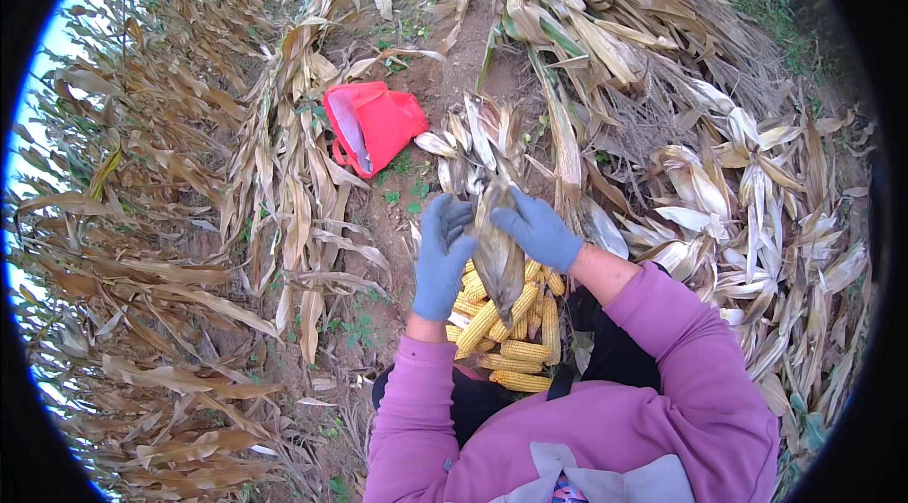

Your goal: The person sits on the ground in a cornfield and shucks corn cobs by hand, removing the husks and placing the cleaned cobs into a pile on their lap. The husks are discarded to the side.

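Note:
An ear of corn in dry, grey-brown husk (498,243) points its tapered end down toward my lap. My right hand (541,233), in a blue-grey glove, grips it from the right side, with part of the fingers hidden by the husk. Just left of the ear is my gloved left hand (439,257), its fingers loosely curved and the thumb apart, with nothing seen in it. Below both hands, several husked yellow corn cobs (520,352) lie piled between my legs. Loose pale husks (473,139) lie on the ground just beyond the ear.
A red bag (378,125) lies on the soil ahead to the left. Dry standing corn stalks (142,295) fill the left side. Cut stalks and leaves (586,21) are heaped at the far right, and stripped husks (747,182) cover the ground on my right.

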A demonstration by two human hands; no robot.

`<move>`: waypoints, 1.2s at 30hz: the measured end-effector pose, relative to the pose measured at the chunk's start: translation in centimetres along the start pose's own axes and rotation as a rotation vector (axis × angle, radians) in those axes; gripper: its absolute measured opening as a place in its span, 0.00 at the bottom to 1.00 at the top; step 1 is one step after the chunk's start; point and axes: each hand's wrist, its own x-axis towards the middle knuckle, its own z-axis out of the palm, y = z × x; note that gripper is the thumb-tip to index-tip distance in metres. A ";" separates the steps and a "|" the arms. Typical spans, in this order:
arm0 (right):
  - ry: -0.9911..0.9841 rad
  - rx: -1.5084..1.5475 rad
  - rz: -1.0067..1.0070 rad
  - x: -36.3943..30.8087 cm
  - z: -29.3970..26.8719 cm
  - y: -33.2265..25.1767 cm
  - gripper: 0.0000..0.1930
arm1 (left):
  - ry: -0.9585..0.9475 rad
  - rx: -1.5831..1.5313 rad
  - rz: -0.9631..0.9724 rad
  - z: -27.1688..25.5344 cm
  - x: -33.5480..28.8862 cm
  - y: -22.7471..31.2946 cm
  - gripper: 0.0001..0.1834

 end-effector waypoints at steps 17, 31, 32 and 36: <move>0.366 0.626 0.162 3.7 -2.6 5.2 0.32 | -0.149 0.276 -0.167 3.9 -0.3 -5.1 0.35; 0.294 1.217 0.274 4.2 -1.1 4.6 0.14 | 0.015 0.224 0.060 4.7 0.8 -10.2 0.42; 0.280 1.274 0.268 4.0 -0.9 4.3 0.13 | -0.004 0.069 0.026 5.0 1.5 -9.8 0.42; 0.211 1.420 0.223 3.6 1.8 2.5 0.14 | 0.023 0.388 0.047 2.2 1.4 -18.0 0.44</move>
